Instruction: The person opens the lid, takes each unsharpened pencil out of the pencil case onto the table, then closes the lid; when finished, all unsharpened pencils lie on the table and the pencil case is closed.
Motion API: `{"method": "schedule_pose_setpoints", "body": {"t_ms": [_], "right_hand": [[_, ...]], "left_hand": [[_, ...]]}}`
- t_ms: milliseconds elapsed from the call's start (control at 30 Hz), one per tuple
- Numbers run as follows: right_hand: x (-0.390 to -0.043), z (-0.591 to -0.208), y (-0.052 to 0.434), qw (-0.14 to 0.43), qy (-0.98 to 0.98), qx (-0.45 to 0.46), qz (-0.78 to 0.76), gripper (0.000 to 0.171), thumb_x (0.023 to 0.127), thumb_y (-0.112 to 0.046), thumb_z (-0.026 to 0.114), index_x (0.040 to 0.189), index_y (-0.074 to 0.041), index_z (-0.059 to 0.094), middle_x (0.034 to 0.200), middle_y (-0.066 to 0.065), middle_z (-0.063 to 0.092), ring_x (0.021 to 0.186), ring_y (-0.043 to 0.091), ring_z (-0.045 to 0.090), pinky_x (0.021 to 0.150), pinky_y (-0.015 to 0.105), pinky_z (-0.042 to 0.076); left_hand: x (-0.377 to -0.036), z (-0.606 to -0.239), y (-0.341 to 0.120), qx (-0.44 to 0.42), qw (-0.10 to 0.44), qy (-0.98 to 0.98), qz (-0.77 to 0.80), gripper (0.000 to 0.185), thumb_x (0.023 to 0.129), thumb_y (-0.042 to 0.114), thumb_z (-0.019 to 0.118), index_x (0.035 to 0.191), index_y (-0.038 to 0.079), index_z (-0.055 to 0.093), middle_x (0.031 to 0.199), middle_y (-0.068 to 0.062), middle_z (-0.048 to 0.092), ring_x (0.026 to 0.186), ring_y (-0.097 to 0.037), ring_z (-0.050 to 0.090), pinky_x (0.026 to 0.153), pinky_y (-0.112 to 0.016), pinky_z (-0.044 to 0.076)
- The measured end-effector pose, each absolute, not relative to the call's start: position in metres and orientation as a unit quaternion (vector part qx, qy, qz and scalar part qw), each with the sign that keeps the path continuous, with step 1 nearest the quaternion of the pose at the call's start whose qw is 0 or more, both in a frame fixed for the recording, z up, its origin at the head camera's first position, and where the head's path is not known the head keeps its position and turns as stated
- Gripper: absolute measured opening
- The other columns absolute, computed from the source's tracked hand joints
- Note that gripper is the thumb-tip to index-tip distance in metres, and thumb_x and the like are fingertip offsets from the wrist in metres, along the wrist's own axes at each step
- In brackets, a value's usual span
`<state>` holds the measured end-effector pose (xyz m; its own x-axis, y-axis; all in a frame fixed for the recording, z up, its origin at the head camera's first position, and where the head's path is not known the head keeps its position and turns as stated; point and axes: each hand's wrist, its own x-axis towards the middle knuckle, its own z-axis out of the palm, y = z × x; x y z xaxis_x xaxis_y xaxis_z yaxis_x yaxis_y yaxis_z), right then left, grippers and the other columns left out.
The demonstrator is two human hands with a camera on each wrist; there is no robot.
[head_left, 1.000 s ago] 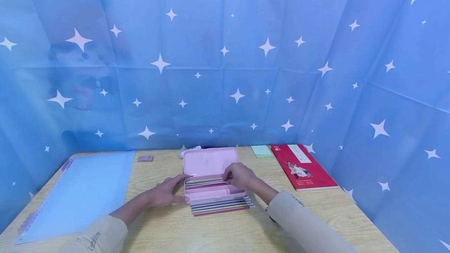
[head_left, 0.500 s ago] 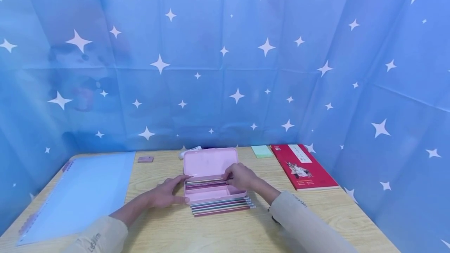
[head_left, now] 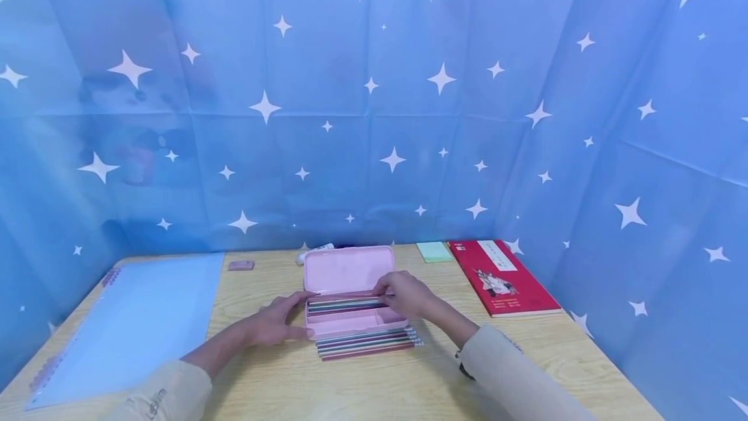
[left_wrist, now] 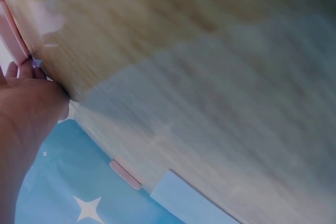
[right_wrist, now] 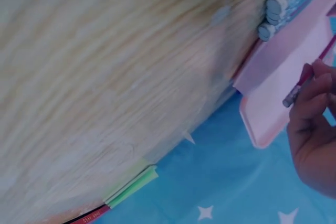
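Note:
A pink pencil case [head_left: 345, 270] lies with its lid raised in the middle of the table. Several pencils [head_left: 341, 306] fill its rear compartment. My left hand [head_left: 273, 322] holds the case's left end, thumb at the front corner and fingers at the back. My right hand [head_left: 409, 294] is over the case's right end; in the right wrist view it pinches a dark pink pencil [right_wrist: 292, 96] near its eraser end. That pencil lies along the case's back edge in the head view. A row of loose pencils [head_left: 365, 345] with white erasers rests before the case.
A large pale blue sheet [head_left: 134, 323] covers the table's left side. A small pink eraser [head_left: 241, 266] and a white tube [head_left: 312, 252] lie at the back. Green sticky notes [head_left: 434, 252] and a red book [head_left: 502, 281] are at the right. A starry blue curtain [head_left: 327, 167] surrounds the table.
My right hand has shifted slightly right and up, and a dark pink pencil now shows along the case's back edge. The left hand and the case stay in place.

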<state>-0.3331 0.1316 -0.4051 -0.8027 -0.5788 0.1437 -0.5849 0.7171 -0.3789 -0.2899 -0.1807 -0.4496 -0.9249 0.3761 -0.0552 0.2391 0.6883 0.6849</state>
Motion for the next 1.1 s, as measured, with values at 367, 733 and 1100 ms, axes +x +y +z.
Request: {"method": "schedule_pose_setpoints", "body": {"t_ms": [367,733,1100], "right_hand": [[-0.311,-0.391,0.145,0.028,-0.925,0.313,0.215,0.016,0.090,-0.003,0.071,0.103,-0.009,0.077,0.098,-0.001,0.072,0.096,0.020,0.067,0.088,0.037,0.056],[-0.288,-0.386,0.160,0.013,-0.908,0.318,0.272,0.016,0.092,-0.006,0.069,0.105,-0.013,0.077,0.105,-0.003,0.071,0.093,0.013,0.064,0.077,0.022,0.056],[-0.269,-0.387,0.173,-0.042,-0.904,0.292,0.309,0.014,0.090,-0.008,0.072,0.103,-0.012,0.076,0.106,0.000,0.072,0.078,0.014,0.065,0.066,0.021,0.056]], "left_hand": [[-0.292,-0.451,-0.182,0.175,0.096,0.914,0.354,0.087,0.083,0.051,0.075,0.153,0.019,0.036,0.156,-0.015,0.035,0.141,-0.040,0.030,0.113,-0.065,0.022],[-0.290,-0.450,-0.181,0.168,0.100,0.916,0.351,0.088,0.081,0.053,0.075,0.153,0.021,0.036,0.156,-0.014,0.035,0.141,-0.038,0.031,0.113,-0.064,0.023],[-0.290,-0.450,-0.182,0.173,0.097,0.916,0.348,0.086,0.083,0.052,0.074,0.153,0.021,0.036,0.156,-0.016,0.035,0.142,-0.041,0.029,0.113,-0.065,0.022]]}}
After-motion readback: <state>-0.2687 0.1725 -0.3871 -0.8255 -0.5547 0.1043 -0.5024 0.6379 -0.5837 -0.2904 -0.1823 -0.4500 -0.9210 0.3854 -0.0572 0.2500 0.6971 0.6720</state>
